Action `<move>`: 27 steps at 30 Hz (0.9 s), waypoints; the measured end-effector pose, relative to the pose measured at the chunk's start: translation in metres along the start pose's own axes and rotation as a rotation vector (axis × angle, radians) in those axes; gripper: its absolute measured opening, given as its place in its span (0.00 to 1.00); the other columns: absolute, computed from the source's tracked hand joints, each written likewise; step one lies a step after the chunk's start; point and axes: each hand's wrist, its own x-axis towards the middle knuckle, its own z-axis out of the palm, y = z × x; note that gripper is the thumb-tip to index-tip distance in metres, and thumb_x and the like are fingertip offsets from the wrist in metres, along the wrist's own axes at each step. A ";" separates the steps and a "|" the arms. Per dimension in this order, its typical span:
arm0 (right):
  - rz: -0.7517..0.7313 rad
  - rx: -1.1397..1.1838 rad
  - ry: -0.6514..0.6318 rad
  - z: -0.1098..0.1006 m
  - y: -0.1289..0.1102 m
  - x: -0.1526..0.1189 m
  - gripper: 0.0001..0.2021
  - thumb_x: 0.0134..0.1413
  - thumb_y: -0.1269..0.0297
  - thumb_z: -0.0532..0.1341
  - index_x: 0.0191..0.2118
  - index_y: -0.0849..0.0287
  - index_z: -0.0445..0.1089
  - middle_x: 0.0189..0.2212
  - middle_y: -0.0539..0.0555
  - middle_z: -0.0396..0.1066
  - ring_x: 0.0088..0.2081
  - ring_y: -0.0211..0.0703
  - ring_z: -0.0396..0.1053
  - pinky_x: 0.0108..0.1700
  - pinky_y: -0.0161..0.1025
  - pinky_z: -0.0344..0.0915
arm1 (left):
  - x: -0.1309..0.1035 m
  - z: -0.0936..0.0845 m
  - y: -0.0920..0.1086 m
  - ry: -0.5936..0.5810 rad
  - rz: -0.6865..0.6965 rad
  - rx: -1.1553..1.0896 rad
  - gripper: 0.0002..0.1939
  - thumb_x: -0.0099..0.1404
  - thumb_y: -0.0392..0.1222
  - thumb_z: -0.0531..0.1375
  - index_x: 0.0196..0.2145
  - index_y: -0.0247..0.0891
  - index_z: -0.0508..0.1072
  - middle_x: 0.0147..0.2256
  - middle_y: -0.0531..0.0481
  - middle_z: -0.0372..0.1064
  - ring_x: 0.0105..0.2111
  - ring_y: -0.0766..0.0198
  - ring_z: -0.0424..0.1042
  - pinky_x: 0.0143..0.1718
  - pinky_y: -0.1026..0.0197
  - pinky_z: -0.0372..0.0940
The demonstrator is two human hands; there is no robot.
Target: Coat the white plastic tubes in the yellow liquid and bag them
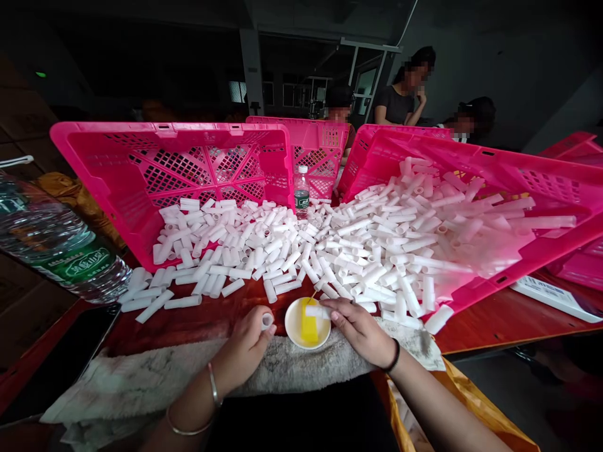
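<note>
My left hand [247,345] is closed around a short white tube [266,321], its open end facing up. Between my two hands sits a small white bowl [292,326] with a yellow block [309,328] in it. My right hand [362,333] pinches another white tube [318,311] between thumb and fingers, holding it level over the bowl and the top of the yellow block. A large heap of white tubes [348,251] spreads over the red table behind the bowl.
Pink crates [169,135] [475,154] lie tipped behind the heap, a small bottle [302,191] between them. At left stands a large water bottle [70,251]. A grey towel [188,376] covers the front edge. A white box [556,298] lies right. People [400,103] are beyond.
</note>
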 end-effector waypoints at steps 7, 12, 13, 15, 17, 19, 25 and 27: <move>-0.186 -0.290 0.035 0.013 0.023 0.007 0.16 0.60 0.70 0.52 0.52 0.61 0.66 0.45 0.63 0.67 0.47 0.49 0.68 0.47 0.47 0.68 | 0.017 0.035 0.004 -0.065 0.096 -0.075 0.43 0.40 0.47 0.72 0.51 0.40 0.58 0.57 0.37 0.55 0.56 0.45 0.58 0.54 0.44 0.60; -0.185 -0.169 0.000 0.017 0.026 0.001 0.13 0.57 0.72 0.54 0.47 0.58 0.68 0.43 0.60 0.67 0.48 0.49 0.67 0.47 0.46 0.68 | 0.025 0.040 0.005 -0.088 0.063 -0.098 0.45 0.39 0.45 0.73 0.53 0.43 0.58 0.53 0.42 0.61 0.53 0.48 0.63 0.53 0.45 0.61; -0.123 -0.100 -0.007 0.016 0.024 0.000 0.13 0.57 0.71 0.55 0.48 0.58 0.66 0.43 0.59 0.68 0.46 0.47 0.68 0.46 0.44 0.68 | 0.025 0.039 0.005 -0.090 0.062 -0.103 0.45 0.39 0.45 0.73 0.53 0.43 0.59 0.53 0.42 0.62 0.52 0.48 0.64 0.53 0.45 0.61; 0.003 -0.013 -0.005 0.014 0.020 0.000 0.13 0.58 0.68 0.55 0.49 0.59 0.64 0.40 0.58 0.70 0.41 0.44 0.70 0.42 0.42 0.70 | 0.025 0.038 0.004 -0.091 0.063 -0.110 0.45 0.39 0.45 0.72 0.53 0.43 0.59 0.54 0.42 0.61 0.52 0.49 0.64 0.53 0.45 0.61; 0.019 -0.042 0.003 0.012 0.017 -0.001 0.10 0.60 0.67 0.54 0.46 0.59 0.66 0.38 0.58 0.71 0.39 0.44 0.71 0.42 0.42 0.70 | 0.025 0.038 0.003 -0.093 0.065 -0.112 0.45 0.39 0.45 0.72 0.53 0.43 0.59 0.54 0.42 0.62 0.51 0.49 0.65 0.53 0.46 0.61; -0.083 -0.123 -0.012 0.010 0.014 -0.003 0.09 0.59 0.69 0.53 0.41 0.59 0.69 0.40 0.60 0.69 0.43 0.46 0.69 0.45 0.44 0.68 | 0.026 0.038 0.003 -0.099 0.066 -0.111 0.45 0.39 0.45 0.73 0.53 0.42 0.59 0.53 0.42 0.62 0.51 0.49 0.65 0.53 0.46 0.61; 0.067 0.061 -0.041 0.015 0.007 -0.011 0.12 0.60 0.65 0.54 0.49 0.58 0.64 0.37 0.57 0.70 0.38 0.44 0.71 0.38 0.40 0.71 | 0.027 0.038 0.000 -0.120 0.049 -0.131 0.45 0.40 0.46 0.72 0.54 0.41 0.59 0.54 0.41 0.61 0.52 0.49 0.63 0.54 0.46 0.60; 0.117 0.046 -0.021 0.018 0.005 -0.015 0.12 0.60 0.64 0.54 0.48 0.59 0.66 0.36 0.56 0.71 0.36 0.44 0.72 0.37 0.40 0.71 | 0.027 0.038 0.000 -0.126 0.039 -0.139 0.45 0.40 0.46 0.72 0.54 0.40 0.58 0.54 0.40 0.60 0.52 0.49 0.63 0.54 0.46 0.60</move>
